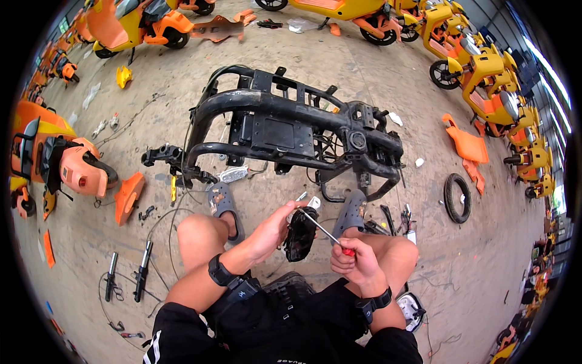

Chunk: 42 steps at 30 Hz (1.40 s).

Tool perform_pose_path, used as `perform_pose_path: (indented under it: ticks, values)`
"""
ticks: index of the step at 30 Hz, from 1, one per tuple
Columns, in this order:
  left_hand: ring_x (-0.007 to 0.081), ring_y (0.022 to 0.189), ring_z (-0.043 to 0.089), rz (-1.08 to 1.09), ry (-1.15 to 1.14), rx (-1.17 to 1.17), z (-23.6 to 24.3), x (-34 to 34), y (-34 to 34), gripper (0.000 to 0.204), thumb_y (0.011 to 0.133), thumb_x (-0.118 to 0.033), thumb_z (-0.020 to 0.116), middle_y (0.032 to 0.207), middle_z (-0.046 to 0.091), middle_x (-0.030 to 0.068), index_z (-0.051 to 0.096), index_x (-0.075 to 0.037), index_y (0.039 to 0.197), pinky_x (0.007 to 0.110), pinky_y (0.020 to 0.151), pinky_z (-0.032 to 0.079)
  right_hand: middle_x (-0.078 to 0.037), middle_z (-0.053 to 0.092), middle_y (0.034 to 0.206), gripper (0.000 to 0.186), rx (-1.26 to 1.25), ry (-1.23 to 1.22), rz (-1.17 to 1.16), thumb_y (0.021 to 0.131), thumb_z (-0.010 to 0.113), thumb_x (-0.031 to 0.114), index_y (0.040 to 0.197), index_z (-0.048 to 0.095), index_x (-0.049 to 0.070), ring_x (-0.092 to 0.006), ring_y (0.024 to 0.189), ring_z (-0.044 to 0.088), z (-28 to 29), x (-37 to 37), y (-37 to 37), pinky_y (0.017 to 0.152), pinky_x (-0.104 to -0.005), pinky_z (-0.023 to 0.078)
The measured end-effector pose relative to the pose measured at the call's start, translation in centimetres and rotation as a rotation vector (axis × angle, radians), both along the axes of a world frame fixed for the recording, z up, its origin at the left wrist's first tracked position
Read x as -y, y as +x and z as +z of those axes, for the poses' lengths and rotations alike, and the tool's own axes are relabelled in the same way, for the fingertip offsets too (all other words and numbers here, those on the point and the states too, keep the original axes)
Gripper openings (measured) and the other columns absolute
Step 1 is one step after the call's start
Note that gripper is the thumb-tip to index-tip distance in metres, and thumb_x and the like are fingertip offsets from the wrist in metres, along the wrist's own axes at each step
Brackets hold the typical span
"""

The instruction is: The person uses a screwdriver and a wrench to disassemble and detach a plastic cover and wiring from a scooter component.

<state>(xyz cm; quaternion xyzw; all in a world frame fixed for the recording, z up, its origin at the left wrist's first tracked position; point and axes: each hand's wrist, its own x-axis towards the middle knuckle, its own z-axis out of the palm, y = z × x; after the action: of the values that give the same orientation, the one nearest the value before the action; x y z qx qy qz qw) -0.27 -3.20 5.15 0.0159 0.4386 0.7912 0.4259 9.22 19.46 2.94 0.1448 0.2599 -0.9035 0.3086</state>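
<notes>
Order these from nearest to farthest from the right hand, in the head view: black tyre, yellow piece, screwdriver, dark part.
1. Screwdriver: gripped in the right hand.
2. Dark part: to the left, in the left hand.
3. Black tyre: on the floor, right.
4. Yellow piece: on the floor, upper left.

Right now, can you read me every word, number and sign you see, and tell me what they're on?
Nothing I can read out:
Black clothing: pale lettering at the picture's lower edge, too small to read.
Black box beside the left forearm: white mark, too small.
Screwdriver and black part: no words visible.
Yellow and orange scooters: none readable.
</notes>
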Motion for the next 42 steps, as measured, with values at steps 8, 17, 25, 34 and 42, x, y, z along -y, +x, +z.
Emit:
perform_pose_path:
  ticks: [8,17,25,34,42]
  values:
    - [0.0289,0.107,0.062,-0.001,-0.021,0.012,-0.9,0.0,0.0,0.047,0.105,-0.038,0.025,0.115,0.061,0.0188,0.036,-0.002,0.133,0.040,0.097,0.047,0.004,0.031,0.052,0.027,-0.014,0.031,-0.012,0.096,0.043,0.020,0.083,0.055,0.000,-0.0060,0.042,0.026,0.1,0.0,0.0,0.041,-0.0212,0.024]
    - [0.0211,0.096,0.065,0.042,0.015,0.079,-1.2,0.0,0.0,0.040,0.104,-0.033,0.031,0.108,0.065,0.0142,0.043,-0.005,0.130,0.033,0.087,0.052,0.004,0.031,0.052,0.027,-0.026,0.050,-0.029,0.096,0.043,0.019,0.085,0.056,-0.001,-0.0065,0.042,0.026,0.0,0.0,0.1,0.041,-0.0217,0.024]
    - [0.0227,0.097,0.065,0.031,0.018,0.082,-0.9,0.0,-0.1,0.037,0.104,-0.032,0.031,0.108,0.065,0.0154,0.045,-0.005,0.125,0.034,0.087,0.052,0.002,0.034,0.053,0.029,-0.081,0.034,-0.051,0.097,0.042,0.020,0.090,0.058,-0.002,-0.0084,0.045,0.029,0.0,-0.2,0.3,0.043,-0.0228,0.027]
    - [0.0239,0.098,0.065,0.006,-0.032,0.073,-0.6,-0.4,0.2,0.035,0.104,-0.031,0.031,0.110,0.065,0.0162,0.048,-0.005,0.120,0.035,0.087,0.052,-0.009,0.060,0.082,0.021,-0.326,0.435,-0.271,0.099,0.047,0.017,0.107,0.055,0.000,-0.0164,0.068,0.058,2.0,2.2,-0.5,0.060,-0.0255,0.043]
    - [0.0201,0.110,0.056,-0.038,-0.201,-0.001,-2.5,-1.3,1.0,0.037,0.103,-0.030,0.033,0.118,0.059,0.0108,0.053,-0.004,0.121,0.036,0.094,0.045,0.007,0.043,0.066,0.023,-0.535,1.147,-0.422,0.087,0.066,0.010,0.107,0.060,0.002,-0.0009,0.056,0.034,1.7,5.1,-1.6,0.050,-0.0186,0.029]
